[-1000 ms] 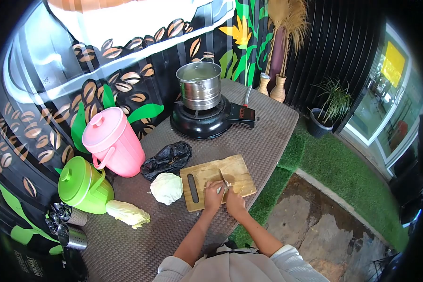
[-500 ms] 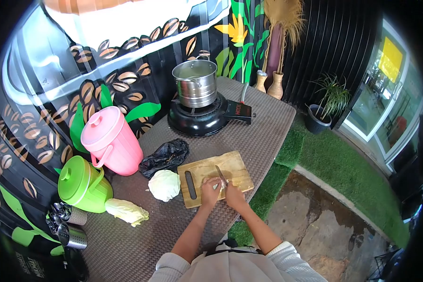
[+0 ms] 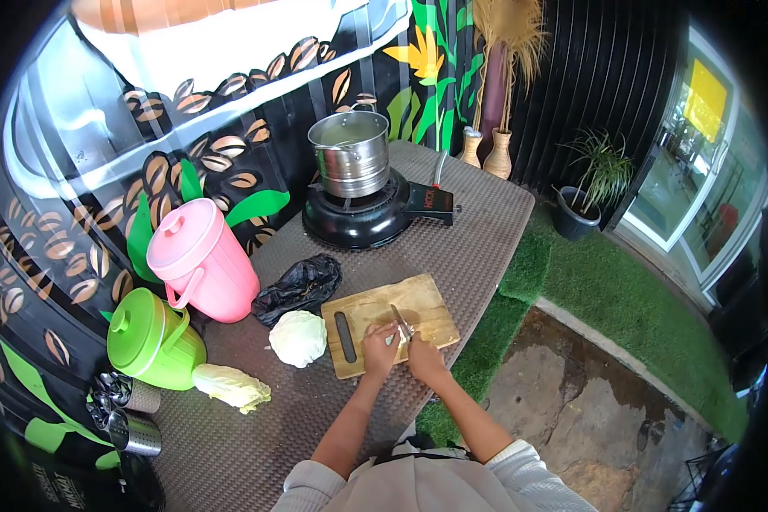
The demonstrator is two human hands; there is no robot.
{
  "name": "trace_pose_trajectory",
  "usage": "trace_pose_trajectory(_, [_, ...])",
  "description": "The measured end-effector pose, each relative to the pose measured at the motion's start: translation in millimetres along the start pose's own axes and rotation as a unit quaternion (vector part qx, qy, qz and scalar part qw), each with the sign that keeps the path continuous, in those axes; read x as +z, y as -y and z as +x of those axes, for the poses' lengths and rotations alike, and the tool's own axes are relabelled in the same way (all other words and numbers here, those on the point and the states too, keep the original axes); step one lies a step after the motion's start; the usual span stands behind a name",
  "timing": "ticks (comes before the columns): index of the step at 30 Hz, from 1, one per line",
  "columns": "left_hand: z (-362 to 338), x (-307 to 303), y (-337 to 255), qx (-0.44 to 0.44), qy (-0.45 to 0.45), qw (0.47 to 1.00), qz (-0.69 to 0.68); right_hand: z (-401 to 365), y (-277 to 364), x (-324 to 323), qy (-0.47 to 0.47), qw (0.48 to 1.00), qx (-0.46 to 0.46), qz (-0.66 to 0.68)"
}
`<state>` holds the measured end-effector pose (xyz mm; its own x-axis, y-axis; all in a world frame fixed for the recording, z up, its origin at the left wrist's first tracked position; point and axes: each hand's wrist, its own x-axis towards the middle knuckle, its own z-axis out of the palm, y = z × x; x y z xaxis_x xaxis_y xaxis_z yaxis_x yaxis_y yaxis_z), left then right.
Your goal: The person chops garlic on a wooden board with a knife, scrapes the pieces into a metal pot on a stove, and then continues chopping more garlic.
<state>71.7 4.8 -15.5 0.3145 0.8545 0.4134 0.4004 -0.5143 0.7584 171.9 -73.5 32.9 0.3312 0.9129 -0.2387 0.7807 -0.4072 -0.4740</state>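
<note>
My right hand is closed around the handle of a knife, whose blade points away from me over a wooden cutting board. Close beside it, the fingers of my left hand are bent and pressed together on a small pale piece of food, too small to identify. Small pale bits lie by the blade. To the left of the board sits a round, pale cabbage, with a crumpled black plastic bag behind it.
A steel pot stands on a black portable gas stove at the back of the woven-top table. Pink and green lidded jugs, a napa cabbage and metal utensil holders are on the left.
The knife blade has shifted slightly beside my left fingers. Both hands stay over the board, and the view has moved a little.
</note>
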Motion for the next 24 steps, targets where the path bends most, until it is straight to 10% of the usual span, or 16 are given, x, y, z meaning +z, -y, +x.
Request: trace_pose_trajectory(24, [-5.8,3.3,1.7,0.042,-0.021,0.997,0.065,-13.9,8.4,25.3,-0.043,0.999,0.025,0.008])
